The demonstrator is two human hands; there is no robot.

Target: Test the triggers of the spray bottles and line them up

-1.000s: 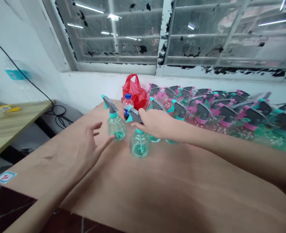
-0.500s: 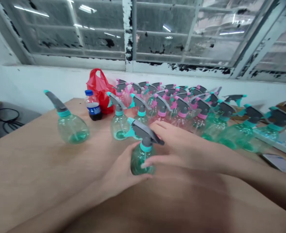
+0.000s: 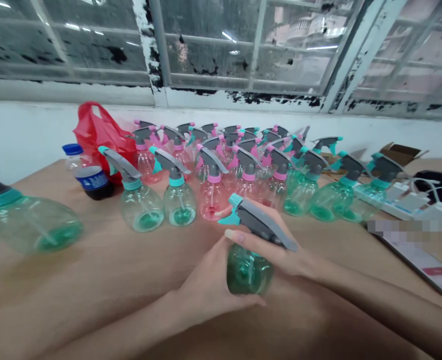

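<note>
A green see-through spray bottle (image 3: 248, 272) with a grey and teal trigger head is between my hands, a little in front of the rows of bottles. My left hand (image 3: 213, 280) wraps round the bottle's body from the left. Around the neck, just under the spray head (image 3: 262, 222), my right hand (image 3: 277, 245) is closed; its thumb lies across the front and hides the collar. Behind it stand a pink spray bottle (image 3: 210, 197) and two green ones, the nearer being a teal-collared spray bottle (image 3: 180, 207).
Several more pink and green spray bottles fill the table's back. At far left stands a lone green spray bottle (image 3: 33, 225). Nearby are a dark drink bottle (image 3: 93, 177) and a red plastic bag (image 3: 100, 130). A phone (image 3: 416, 260) and a power strip (image 3: 404, 200) lie right.
The view has turned right and closer. My right hand has shifted from beside the bottle's body to round its neck, while my left hand still holds the body.
</note>
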